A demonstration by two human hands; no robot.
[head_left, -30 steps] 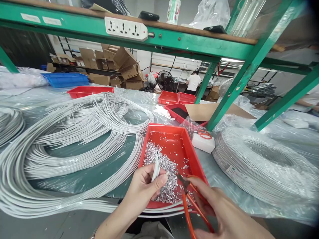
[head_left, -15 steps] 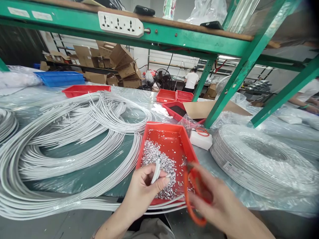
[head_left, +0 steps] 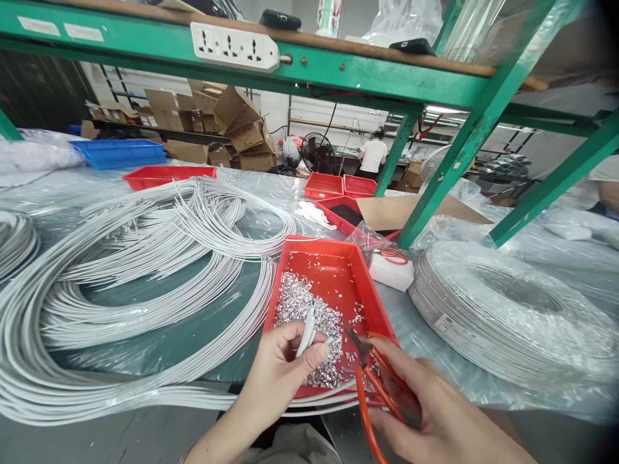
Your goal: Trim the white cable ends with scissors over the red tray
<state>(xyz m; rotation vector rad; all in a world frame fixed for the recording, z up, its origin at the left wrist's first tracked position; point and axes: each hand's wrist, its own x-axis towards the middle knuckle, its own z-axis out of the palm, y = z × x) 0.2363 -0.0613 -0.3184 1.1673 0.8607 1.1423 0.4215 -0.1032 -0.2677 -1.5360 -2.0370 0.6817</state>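
I see my left hand [head_left: 285, 361] closed around the end of a white cable [head_left: 305, 332], pinching it between thumb and fingers so the cut tip pokes up over the near part of a red tray [head_left: 333, 254]. My right hand [head_left: 430, 406] grips the orange handles of a pair of cutters [head_left: 370, 386], whose dark tip points up and left toward the cable end, near it but apart from it. The blades look slightly parted, though I cannot tell for sure.

The red tray sits on the table [head_left: 159, 438] just beyond both hands and holds a heap of silvery scraps [head_left: 314, 322], thickest at its near left. More white cables run under the tray's near edge and sweep off to the left, where a big loose bundle of cut cables [head_left: 145, 277] curves across the plastic-covered table. To the right of the tray lies a large wound coil of cable [head_left: 507, 309]. Between tray and coil sits a small white block [head_left: 391, 270] with another orange-handled tool on it. A green frame [head_left: 435, 187] rises behind, carrying a white power strip [head_left: 235, 45]. Farther off stand more red trays [head_left: 338, 187] and a blue tray [head_left: 118, 151], and a person in a white shirt [head_left: 372, 158] is at the far side of the room.
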